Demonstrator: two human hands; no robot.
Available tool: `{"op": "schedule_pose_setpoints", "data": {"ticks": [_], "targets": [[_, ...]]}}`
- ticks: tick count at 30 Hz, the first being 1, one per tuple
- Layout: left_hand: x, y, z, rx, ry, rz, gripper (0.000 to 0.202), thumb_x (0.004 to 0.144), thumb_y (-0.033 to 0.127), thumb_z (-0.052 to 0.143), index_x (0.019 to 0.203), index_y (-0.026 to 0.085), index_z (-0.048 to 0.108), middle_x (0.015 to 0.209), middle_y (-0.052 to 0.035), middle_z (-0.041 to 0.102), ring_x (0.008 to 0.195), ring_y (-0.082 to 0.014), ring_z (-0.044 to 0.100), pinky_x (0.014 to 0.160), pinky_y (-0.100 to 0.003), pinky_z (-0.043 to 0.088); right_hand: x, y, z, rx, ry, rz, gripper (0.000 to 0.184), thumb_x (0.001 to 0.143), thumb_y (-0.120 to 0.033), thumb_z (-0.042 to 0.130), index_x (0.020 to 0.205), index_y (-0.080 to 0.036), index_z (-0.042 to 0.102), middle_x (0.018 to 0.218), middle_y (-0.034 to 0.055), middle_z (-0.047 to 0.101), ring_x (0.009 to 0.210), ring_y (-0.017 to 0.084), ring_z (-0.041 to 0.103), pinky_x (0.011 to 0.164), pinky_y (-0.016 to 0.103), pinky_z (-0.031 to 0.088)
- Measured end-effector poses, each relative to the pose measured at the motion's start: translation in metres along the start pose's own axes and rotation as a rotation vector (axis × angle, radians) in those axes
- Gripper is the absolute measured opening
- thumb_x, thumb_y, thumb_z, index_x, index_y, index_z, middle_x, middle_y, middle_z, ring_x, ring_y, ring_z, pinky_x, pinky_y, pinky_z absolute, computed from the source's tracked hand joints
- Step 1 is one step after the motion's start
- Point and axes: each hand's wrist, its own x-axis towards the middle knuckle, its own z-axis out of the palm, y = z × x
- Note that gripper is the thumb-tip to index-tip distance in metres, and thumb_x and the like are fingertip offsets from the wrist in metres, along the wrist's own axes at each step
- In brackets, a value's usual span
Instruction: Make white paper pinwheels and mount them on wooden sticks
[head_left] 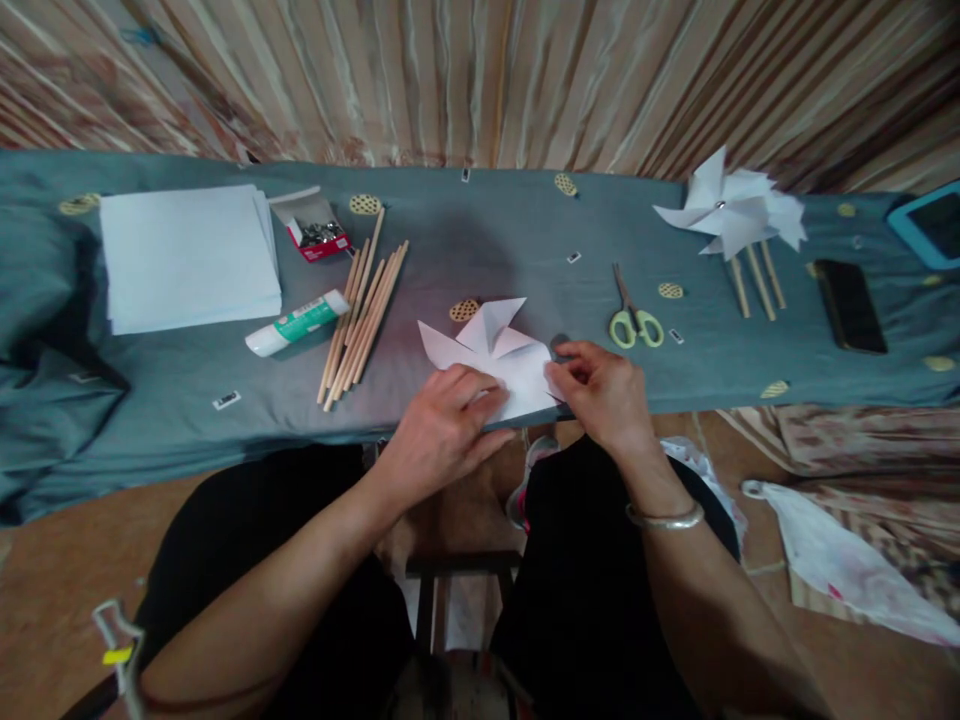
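A white paper pinwheel (510,365), partly folded, lies at the table's near edge with two points standing up at its far side. My left hand (450,425) is bent over its left near part, fingers pressing on the paper and thumb lower down. At the right side, my right hand (604,390) pinches a corner of the same paper between thumb and fingers. Part of the near edge is hidden under my left fingers. Green-handled scissors (636,325) lie just beyond my right hand, closed, tips pointing away.
Left of the pinwheel are wooden sticks (367,320), a glue stick (298,323), an open red box (321,240) of small metal pieces and a paper stack (191,260). At right lie finished pinwheels (724,205) on sticks, a black phone (851,305) and a blue-framed device (930,225).
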Motion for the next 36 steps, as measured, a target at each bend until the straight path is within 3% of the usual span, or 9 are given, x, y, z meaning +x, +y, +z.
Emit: {"op": "schedule_pose_setpoints", "data": {"ticks": [3,6,11,14,16,21,28,36], "targets": [[0.002,0.008,0.010,0.070,-0.099,0.011,0.026,0.088,0.030,0.062,0.105,0.011,0.063,0.102,-0.0119,0.067,0.093,-0.0262,0.060,0.076,-0.039,0.052,-0.006,0.002,-0.003,0.028,-0.033,-0.002,0.028,0.080,-0.035,0.062,0.101,-0.019,0.071,0.072,0.0038,0.075,0.066,0.023,0.070,0.067,0.036,0.052],[0.003,0.006,0.013,0.108,-0.106,0.004,0.015,0.090,0.019,0.057,0.102,0.012,0.064,0.099,-0.0101,0.068,0.090,-0.0237,0.060,0.075,-0.037,0.053,-0.007,0.007,-0.008,0.070,-0.072,-0.008,0.026,0.081,-0.036,0.062,0.098,-0.020,0.071,0.067,0.0022,0.074,0.063,0.022,0.069,0.066,0.035,0.053],[-0.001,0.001,0.014,0.071,-0.066,-0.002,0.017,0.092,0.015,0.052,0.105,0.011,0.063,0.095,-0.0095,0.067,0.088,-0.0197,0.061,0.076,-0.031,0.055,-0.010,0.011,-0.017,0.128,0.057,-0.174,0.021,0.087,-0.029,0.055,0.099,-0.022,0.072,0.092,0.0061,0.076,0.085,0.024,0.070,0.079,0.039,0.054],[-0.003,0.001,0.014,0.072,-0.050,-0.022,0.021,0.092,0.014,0.051,0.110,0.010,0.060,0.095,-0.0098,0.068,0.087,-0.0195,0.062,0.077,-0.032,0.056,-0.011,0.009,-0.014,0.255,-0.024,-0.343,0.022,0.086,-0.021,0.056,0.103,-0.024,0.071,0.114,0.0061,0.071,0.107,0.023,0.064,0.094,0.042,0.050],[-0.004,0.002,0.013,0.077,-0.051,-0.034,0.023,0.092,0.014,0.051,0.113,0.009,0.058,0.096,-0.0100,0.068,0.087,-0.0198,0.063,0.078,-0.033,0.057,-0.011,0.006,-0.009,0.312,-0.102,-0.382,0.025,0.085,-0.019,0.059,0.106,-0.026,0.069,0.123,0.0059,0.067,0.116,0.022,0.060,0.101,0.044,0.046],[-0.004,0.003,0.013,0.084,-0.089,-0.046,0.026,0.093,0.014,0.049,0.117,0.010,0.055,0.096,-0.0111,0.068,0.089,-0.0207,0.064,0.081,-0.036,0.058,-0.008,-0.002,0.003,0.406,-0.146,-0.351,0.010,0.085,-0.023,0.064,0.091,-0.025,0.071,0.117,0.0056,0.068,0.112,0.022,0.062,0.100,0.046,0.047],[-0.004,0.005,0.011,0.020,-0.060,-0.090,0.037,0.093,0.012,0.047,0.130,0.009,0.044,0.090,-0.0084,0.068,0.085,-0.0189,0.064,0.077,-0.034,0.058,-0.007,-0.013,0.011,0.221,-0.068,-0.413,0.009,0.087,-0.021,0.060,0.086,-0.023,0.069,0.118,0.0077,0.066,0.110,0.024,0.060,0.097,0.046,0.047],[-0.006,0.002,0.011,-0.026,-0.086,-0.044,0.027,0.090,0.010,0.052,0.117,0.011,0.057,0.100,-0.0103,0.068,0.091,-0.0202,0.061,0.082,-0.036,0.058,-0.011,-0.020,0.018,0.028,0.041,-0.485,0.014,0.091,-0.023,0.054,0.089,-0.025,0.067,0.127,0.0060,0.059,0.107,0.025,0.056,0.097,0.049,0.047]]}}
